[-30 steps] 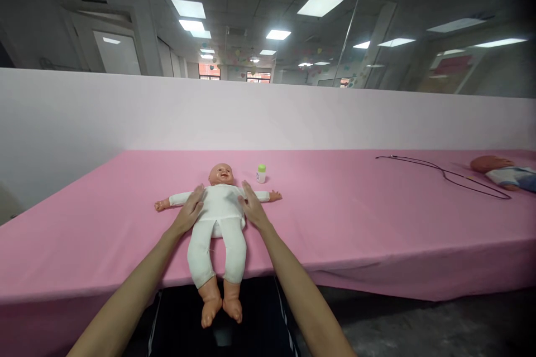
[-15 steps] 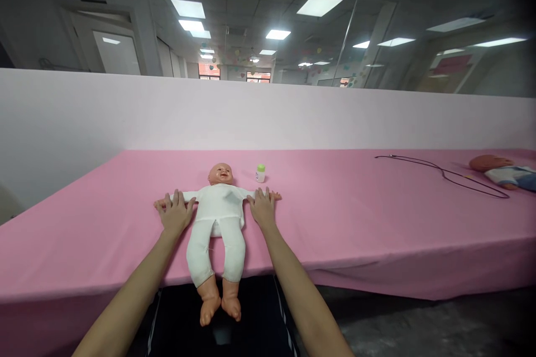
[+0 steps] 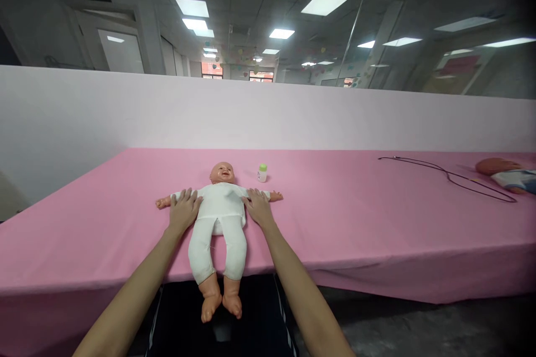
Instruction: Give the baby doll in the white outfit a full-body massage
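Left hand [image 3: 183, 212] and right hand [image 3: 258, 208] lie open, fingers spread, pinching nothing, on the baby doll's [image 3: 220, 206] shoulders; its soft, likely light torso suits a two-handed hold.

Bare hands [image 3: 183, 212] and forearms [image 3: 134, 295] — black clothing [image 3: 221, 312] with white stripes [image 3: 154, 318].

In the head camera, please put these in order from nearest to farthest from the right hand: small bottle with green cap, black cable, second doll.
1. Small bottle with green cap, just ahead of the right hand.
2. Black cable, out to the right.
3. Second doll, at the far right edge, past the cable.
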A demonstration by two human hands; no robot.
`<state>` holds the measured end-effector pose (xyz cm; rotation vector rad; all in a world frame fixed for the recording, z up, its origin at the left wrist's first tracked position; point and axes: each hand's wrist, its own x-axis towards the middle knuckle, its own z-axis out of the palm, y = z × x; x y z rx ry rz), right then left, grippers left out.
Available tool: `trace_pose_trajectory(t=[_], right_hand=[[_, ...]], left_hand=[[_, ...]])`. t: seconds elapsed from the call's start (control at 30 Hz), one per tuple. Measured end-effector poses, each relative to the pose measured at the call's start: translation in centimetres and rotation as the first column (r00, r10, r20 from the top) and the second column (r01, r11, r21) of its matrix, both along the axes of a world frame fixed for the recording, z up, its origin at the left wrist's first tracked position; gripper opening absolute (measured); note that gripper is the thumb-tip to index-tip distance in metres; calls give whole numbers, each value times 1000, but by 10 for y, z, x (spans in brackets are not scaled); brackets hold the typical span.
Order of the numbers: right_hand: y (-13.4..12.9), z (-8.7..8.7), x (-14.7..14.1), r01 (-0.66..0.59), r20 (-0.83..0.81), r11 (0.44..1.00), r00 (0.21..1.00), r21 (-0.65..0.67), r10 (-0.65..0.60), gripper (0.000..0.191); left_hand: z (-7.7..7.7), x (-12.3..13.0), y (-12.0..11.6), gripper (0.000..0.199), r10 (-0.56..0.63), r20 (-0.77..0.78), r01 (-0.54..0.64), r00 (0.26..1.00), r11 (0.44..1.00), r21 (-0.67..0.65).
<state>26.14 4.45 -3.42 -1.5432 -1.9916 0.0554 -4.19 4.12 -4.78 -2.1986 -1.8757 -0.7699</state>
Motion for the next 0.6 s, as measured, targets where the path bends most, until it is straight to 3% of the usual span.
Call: trace_pose_trajectory(t=[0.1, 0.23, 0.33, 0.43, 0.5, 0.6], right_hand=[[-3, 1, 9, 223, 16, 975, 975, 20, -223, 44], [-5, -2, 31, 549, -88, 833, 835, 66, -543, 53], [-5, -3, 45, 680, -126, 733, 726, -9, -676, 61], [-4, 1, 48, 638, -124, 752, 743, -165, -658, 62], [-2, 4, 44, 554, -199, 798, 776, -235, -598, 61], [2, 3, 35, 473, -291, 844, 794, -254, -533, 61]], left_hand=[[4, -11, -6, 57, 211, 8, -211, 977, 977, 25], [10, -49, -4, 63, 378, 47, -369, 924, 919, -139], [15, -83, 0, 44, 293, 76, -264, 953, 927, -266], [20, -105, 3, 26, 186, 239, -116, 953, 953, -279], [21, -108, 5, 31, 120, 483, -8, 868, 974, -228], [20, -94, 11, 43, 42, 811, 17, 584, 998, -64]])
